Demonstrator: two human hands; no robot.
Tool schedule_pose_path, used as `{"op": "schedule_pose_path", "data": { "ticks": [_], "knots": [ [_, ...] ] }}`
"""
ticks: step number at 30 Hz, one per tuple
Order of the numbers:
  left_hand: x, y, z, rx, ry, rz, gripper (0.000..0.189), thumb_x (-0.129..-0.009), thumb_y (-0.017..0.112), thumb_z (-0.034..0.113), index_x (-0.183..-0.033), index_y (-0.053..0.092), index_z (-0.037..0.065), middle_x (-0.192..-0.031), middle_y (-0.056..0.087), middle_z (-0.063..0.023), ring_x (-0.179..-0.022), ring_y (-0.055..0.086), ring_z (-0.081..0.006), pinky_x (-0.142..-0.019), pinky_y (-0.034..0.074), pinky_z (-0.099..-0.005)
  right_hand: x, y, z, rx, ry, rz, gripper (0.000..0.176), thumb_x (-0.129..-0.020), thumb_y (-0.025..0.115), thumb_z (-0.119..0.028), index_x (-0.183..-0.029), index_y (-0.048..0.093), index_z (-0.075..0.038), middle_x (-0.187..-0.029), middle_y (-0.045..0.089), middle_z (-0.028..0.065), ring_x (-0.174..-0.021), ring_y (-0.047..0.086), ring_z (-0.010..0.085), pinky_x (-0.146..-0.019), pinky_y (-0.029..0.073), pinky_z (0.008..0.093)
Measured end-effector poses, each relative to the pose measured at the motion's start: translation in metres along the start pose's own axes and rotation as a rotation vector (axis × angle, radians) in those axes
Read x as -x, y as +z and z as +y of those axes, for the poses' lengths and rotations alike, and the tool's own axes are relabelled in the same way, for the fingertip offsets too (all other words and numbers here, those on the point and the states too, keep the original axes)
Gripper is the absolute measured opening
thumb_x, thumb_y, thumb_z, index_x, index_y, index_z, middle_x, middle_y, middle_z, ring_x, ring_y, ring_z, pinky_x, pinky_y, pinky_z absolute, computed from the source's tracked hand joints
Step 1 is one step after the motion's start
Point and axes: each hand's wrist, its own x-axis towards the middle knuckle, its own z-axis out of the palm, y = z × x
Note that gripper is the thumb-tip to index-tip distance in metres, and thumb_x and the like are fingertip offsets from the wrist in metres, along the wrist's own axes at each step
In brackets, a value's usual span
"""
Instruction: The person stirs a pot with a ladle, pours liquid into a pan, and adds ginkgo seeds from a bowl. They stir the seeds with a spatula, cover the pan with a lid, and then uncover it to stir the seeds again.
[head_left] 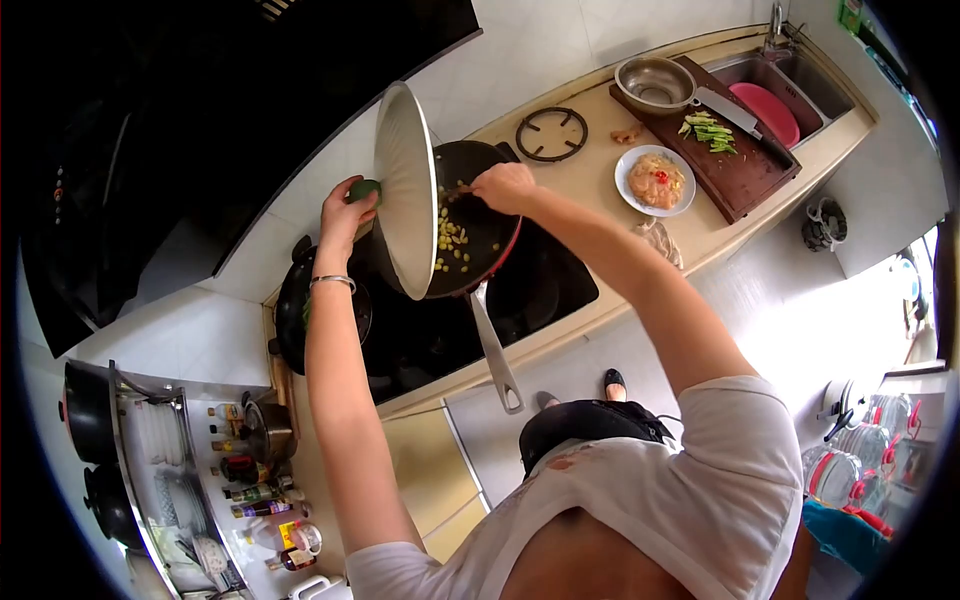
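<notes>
My left hand (pixel 348 215) grips the dark green knob of a large pale pan lid (pixel 407 190), which is tilted up on edge along the wok's left side. Inside the dark wok (pixel 485 255) lie yellow-green chopped pieces (pixel 452 240). A red line runs round the wok's edge, and its long metal handle (pixel 494 350) points toward my body. My right hand (pixel 503 188) is closed above the far right part of the wok, with a small brownish tip showing at its fingers; I cannot tell what it holds. The lid hides part of the wok.
A plate of raw pale meat (pixel 655 182) sits right of the wok. Beyond it, a cutting board (pixel 735 190) bears cut green vegetables (pixel 708 131), a cleaver (pixel 728 108) and a metal bowl (pixel 655 84). A second dark pan (pixel 290 315) stands left; the sink (pixel 825 85) is far right.
</notes>
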Motion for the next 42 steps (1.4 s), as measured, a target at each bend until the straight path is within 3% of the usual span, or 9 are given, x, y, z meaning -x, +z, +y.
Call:
{"op": "schedule_pose_path", "data": {
  "ticks": [6,16,21,23,25,28,31,36,42],
  "knots": [
    [0.002,-0.001,-0.004,0.062,0.0,0.014,0.047,-0.073,0.064,0.01,-0.115,0.044,0.001,-0.096,0.054,-0.0072,-0.085,0.055,-0.0146,-0.069,0.047,-0.024,0.033,0.009,-0.039,-0.054,-0.142,-0.162,0.024,-0.079,0.048,-0.03,-0.086,0.064,-0.013,-0.083,0.062,0.0097,-0.081,0.059,0.028,-0.068,0.046,0.0374],
    [-0.01,0.016,0.003,-0.005,0.018,-0.014,0.047,-0.073,0.064,0.01,-0.115,0.045,0.001,-0.094,0.054,-0.0072,-0.081,0.055,-0.0141,-0.067,0.047,-0.0239,0.092,-0.124,-0.025,0.113,-0.238,-0.249,0.023,-0.074,0.05,-0.029,-0.078,0.065,-0.012,-0.077,0.062,0.0091,-0.078,0.059,0.0277,-0.067,0.046,0.038],
    [-0.009,0.016,0.006,-0.028,0.014,-0.01,0.047,-0.074,0.063,0.009,-0.116,0.044,0.001,-0.097,0.053,-0.0075,-0.083,0.054,-0.0143,-0.068,0.048,-0.0236,0.058,-0.046,-0.02,0.121,-0.177,-0.155,0.024,-0.076,0.05,-0.029,-0.078,0.065,-0.01,-0.077,0.062,0.0107,-0.077,0.059,0.0287,-0.066,0.046,0.0378],
    [-0.01,0.012,0.005,-0.039,0.011,-0.014,0.047,-0.075,0.062,0.008,-0.117,0.043,0.0,-0.1,0.052,-0.0079,-0.085,0.054,-0.0146,-0.069,0.048,-0.0235,0.038,-0.027,-0.019,-0.021,-0.122,0.009,0.024,-0.077,0.05,-0.029,-0.079,0.065,-0.011,-0.078,0.062,0.0108,-0.076,0.059,0.0295,-0.065,0.046,0.0382],
    [-0.009,0.008,0.001,0.031,0.021,-0.01,0.047,-0.074,0.064,0.009,-0.116,0.045,0.002,-0.094,0.053,-0.0069,-0.082,0.055,-0.0139,-0.067,0.047,-0.0232,0.017,-0.013,-0.021,-0.018,-0.1,0.049,0.022,-0.077,0.05,-0.028,-0.08,0.064,-0.012,-0.079,0.062,0.0107,-0.076,0.059,0.0295,-0.065,0.046,0.0382],
    [-0.008,0.008,0.0,0.039,0.01,-0.005,0.046,-0.075,0.062,0.008,-0.116,0.043,0.001,-0.098,0.052,-0.0077,-0.085,0.054,-0.0151,-0.07,0.048,-0.0246,-0.003,0.0,-0.024,-0.051,-0.135,0.139,0.019,-0.076,0.049,-0.023,-0.079,0.065,-0.012,-0.078,0.062,0.0108,-0.077,0.059,0.0282,-0.064,0.047,0.0373],
    [-0.008,0.01,-0.001,0.036,0.01,-0.009,0.045,-0.076,0.061,0.007,-0.116,0.043,0.001,-0.1,0.052,-0.0082,-0.086,0.054,-0.0158,-0.072,0.049,-0.0251,-0.004,0.005,-0.016,0.076,-0.097,0.076,0.018,-0.075,0.05,-0.02,-0.079,0.065,-0.011,-0.077,0.062,0.0108,-0.077,0.06,0.0275,-0.063,0.047,0.0365],
    [-0.011,0.016,0.0,0.057,0.025,-0.04,0.048,-0.073,0.063,0.008,-0.117,0.044,0.001,-0.097,0.053,-0.008,-0.084,0.055,-0.0161,-0.071,0.047,-0.027,0.042,-0.038,-0.001,0.183,-0.11,-0.087,0.018,-0.074,0.051,-0.019,-0.075,0.064,-0.008,-0.078,0.062,0.011,-0.077,0.06,0.028,-0.063,0.047,0.0362],
    [-0.019,0.024,0.002,0.027,0.03,-0.047,0.049,-0.073,0.064,0.008,-0.117,0.043,0.0,-0.098,0.053,-0.0092,-0.084,0.056,-0.0168,-0.071,0.048,-0.0276,0.078,-0.143,-0.011,0.21,-0.175,-0.181,0.017,-0.073,0.052,-0.024,-0.076,0.065,-0.012,-0.075,0.061,0.008,-0.075,0.058,0.0276,-0.064,0.045,0.0369]
  ]
}}
